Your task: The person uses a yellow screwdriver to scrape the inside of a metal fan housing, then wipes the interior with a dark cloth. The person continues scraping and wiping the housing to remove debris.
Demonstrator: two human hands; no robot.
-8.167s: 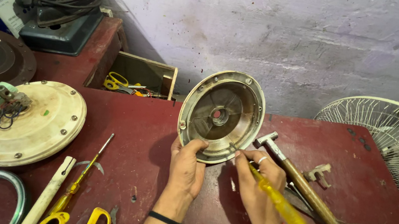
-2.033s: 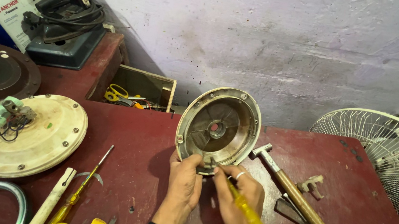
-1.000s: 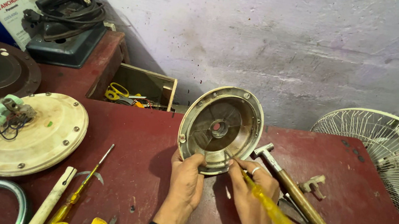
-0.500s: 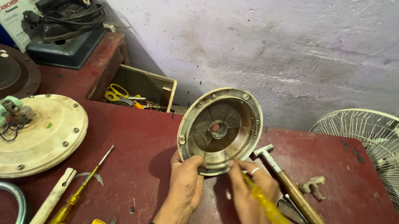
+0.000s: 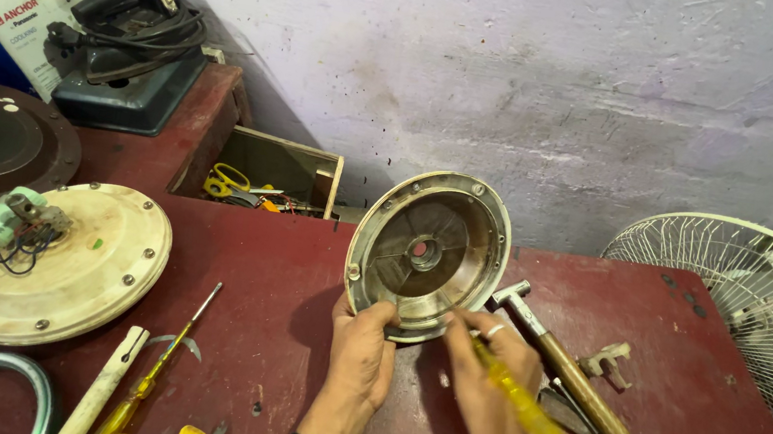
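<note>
A round metal motor cover (image 5: 429,252) stands on its edge on the dark red table (image 5: 272,331), its hollow side toward me. My left hand (image 5: 363,351) grips its lower rim. My right hand (image 5: 486,389) holds a yellow-handled screwdriver (image 5: 531,420), fingers resting by the cover's lower right rim; the blade tip is hidden behind the fingers.
A wooden-handled hammer (image 5: 574,383) lies right of my hands, with a small metal bracket (image 5: 610,361) and a white fan guard (image 5: 757,316) beyond. A cream motor disc (image 5: 62,266), another screwdriver (image 5: 157,371), a tool box (image 5: 274,177) and an old iron (image 5: 134,15) are at left.
The cover stays upright in my left hand with only small shifts. My right hand with the screwdriver has moved slightly along the lower rim.
</note>
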